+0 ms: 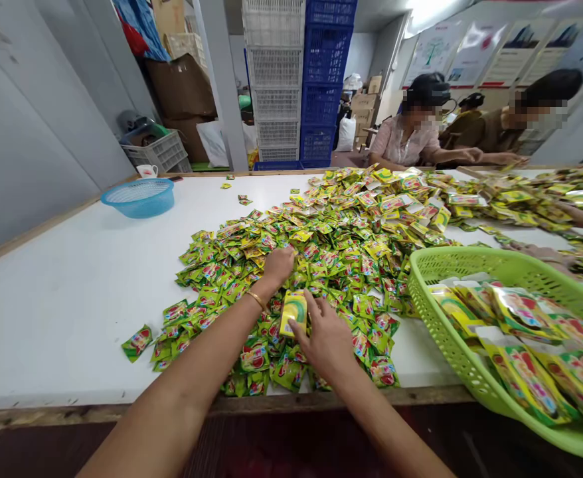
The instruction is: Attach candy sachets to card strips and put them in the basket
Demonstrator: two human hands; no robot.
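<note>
A large pile of small green and yellow packets [254,355] spreads over the white table [62,299]. My left hand [278,267], with a bangle at the wrist, reaches into the pile, its fingers closed; what they hold, if anything, is hidden. Just nearer and to the right, my right hand [325,332] holds a small yellow box [293,313] between thumb and fingers. The box is tilted above the packets. To the right, a green perforated basket [423,292] holds several larger yellow packs with red pictures [525,372].
A blue basket [139,199] and a white mug [147,171] stand at the back left. Across the table sit people [411,136]; another person's hand [540,253] is beyond the green basket. Stacked crates [276,86] rise behind. The table's wooden edge [97,415] runs in front.
</note>
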